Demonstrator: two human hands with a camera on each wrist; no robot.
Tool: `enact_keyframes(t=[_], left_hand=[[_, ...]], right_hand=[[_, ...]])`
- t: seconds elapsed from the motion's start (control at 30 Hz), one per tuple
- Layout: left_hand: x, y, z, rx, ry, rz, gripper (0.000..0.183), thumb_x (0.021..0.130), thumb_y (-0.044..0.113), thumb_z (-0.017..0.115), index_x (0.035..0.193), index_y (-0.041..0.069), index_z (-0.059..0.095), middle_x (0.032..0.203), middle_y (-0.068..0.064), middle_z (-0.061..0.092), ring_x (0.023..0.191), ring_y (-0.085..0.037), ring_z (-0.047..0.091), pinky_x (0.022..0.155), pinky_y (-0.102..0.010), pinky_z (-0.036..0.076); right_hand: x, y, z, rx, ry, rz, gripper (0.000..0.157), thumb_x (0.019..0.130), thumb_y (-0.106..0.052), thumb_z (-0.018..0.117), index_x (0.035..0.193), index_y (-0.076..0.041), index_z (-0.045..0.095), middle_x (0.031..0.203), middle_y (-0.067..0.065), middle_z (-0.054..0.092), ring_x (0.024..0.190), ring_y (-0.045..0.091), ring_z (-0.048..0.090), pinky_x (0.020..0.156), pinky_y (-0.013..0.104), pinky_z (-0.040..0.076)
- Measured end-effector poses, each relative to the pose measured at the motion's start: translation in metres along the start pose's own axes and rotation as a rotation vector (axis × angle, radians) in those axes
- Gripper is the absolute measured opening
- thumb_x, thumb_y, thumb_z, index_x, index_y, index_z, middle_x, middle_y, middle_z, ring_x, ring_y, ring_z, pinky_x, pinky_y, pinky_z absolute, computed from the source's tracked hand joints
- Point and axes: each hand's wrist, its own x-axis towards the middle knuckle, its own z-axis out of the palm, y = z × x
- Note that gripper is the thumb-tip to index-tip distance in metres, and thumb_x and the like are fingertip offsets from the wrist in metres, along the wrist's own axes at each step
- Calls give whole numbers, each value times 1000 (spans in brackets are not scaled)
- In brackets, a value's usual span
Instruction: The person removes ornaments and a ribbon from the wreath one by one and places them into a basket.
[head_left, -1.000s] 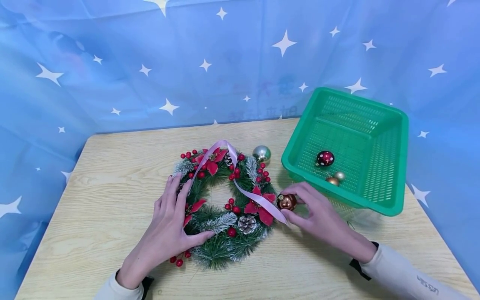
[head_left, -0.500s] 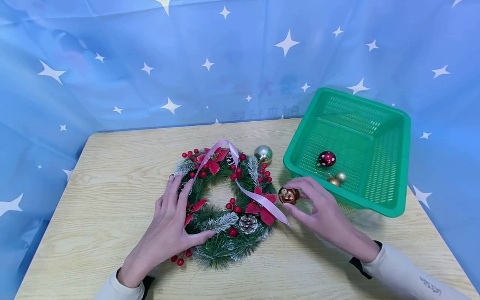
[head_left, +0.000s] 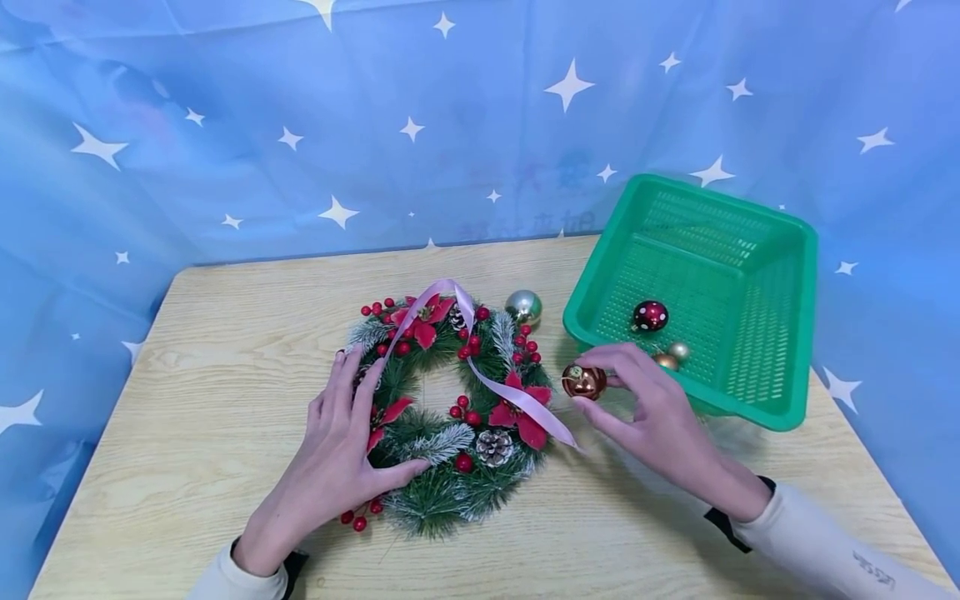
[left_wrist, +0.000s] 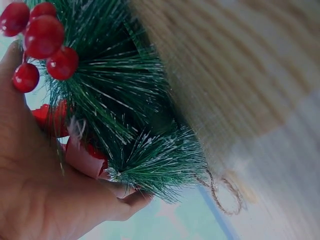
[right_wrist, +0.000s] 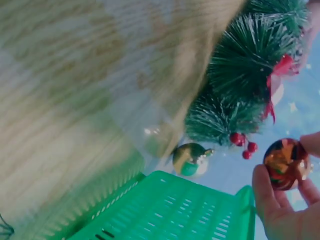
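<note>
A green Christmas wreath [head_left: 427, 500] with poinsettias, berries and pinecones lies on the table. My left hand [head_left: 337, 442] grips its left side, fingers along the outer edge and thumb over the lower branches. In the left wrist view, pine needles [left_wrist: 145, 160] and red berries [left_wrist: 44, 37] crowd that hand. Between the thumb and fingers of my right hand [head_left: 660, 425] is a shiny copper Christmas bauble [head_left: 583, 382], its cap facing the wreath. A pink ribbon [head_left: 517, 400] loops across the wreath, its free end hanging past the right poinsettia.
Behind the wreath's right side rests a silver-gold bauble [head_left: 523, 307]. A green plastic basket [head_left: 802, 317] stands at the right, holding a dark red dotted bauble [head_left: 650, 316] and smaller balls [head_left: 666, 361]. Blue star-printed cloth [head_left: 420, 167] hangs behind the table.
My right hand has drawn the copper bauble slightly up and to the right, away from the poinsettia and ribbon end. The bauble's cap has turned in view. My left hand stays in place.
</note>
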Motion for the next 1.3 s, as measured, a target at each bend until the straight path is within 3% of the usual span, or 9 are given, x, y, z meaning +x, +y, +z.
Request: enact_keyframes(t=[0.23,0.37,0.67,0.8,1.03,1.3], left_hand=[[-2,-1,-1,4,-3,7,134,81,76,84,174,6,17,180,-21,3,163,-51,7,109,-82,26],[-2,-1,-1,9,0,11,133,81,77,82,174,5,18,180,-21,4,163,-51,7,109,-82,26],[-1,1,-2,-25,-19,-8,132,82,70,86,175,10,15,181,-17,1,164,-49,1,109,-81,23],[-1,1,-1,-25,-15,-8,132,82,70,87,175,10,15,181,-17,2,164,-49,2,109,-81,24],[-1,0,-2,-19,-14,-6,132,81,70,87,175,9,16,181,-18,2,163,-49,3,108,-82,24],[0,2,-2,-29,-37,-26,132,82,67,88,176,13,12,182,-14,-1,164,-49,-1,109,-85,20]], right_hand=[[3,1,-12,26,43,33,58,81,6,90,134,-6,71,132,6,70,123,15,65,94,18,55],[6,2,-22,64,50,70,62,78,14,91,133,-5,71,128,4,70,114,10,67,91,19,56],[12,4,-40,99,68,145,62,81,18,88,135,-6,70,126,3,68,109,11,69,90,20,57],[13,9,-46,94,78,178,57,86,15,85,136,-6,69,127,3,68,108,9,69,86,18,58],[11,19,-57,144,81,328,46,97,6,79,139,-7,67,126,6,69,108,9,70,89,16,56],[7,39,-68,142,91,404,43,101,1,77,141,-2,64,126,10,67,111,3,70,91,14,54]])
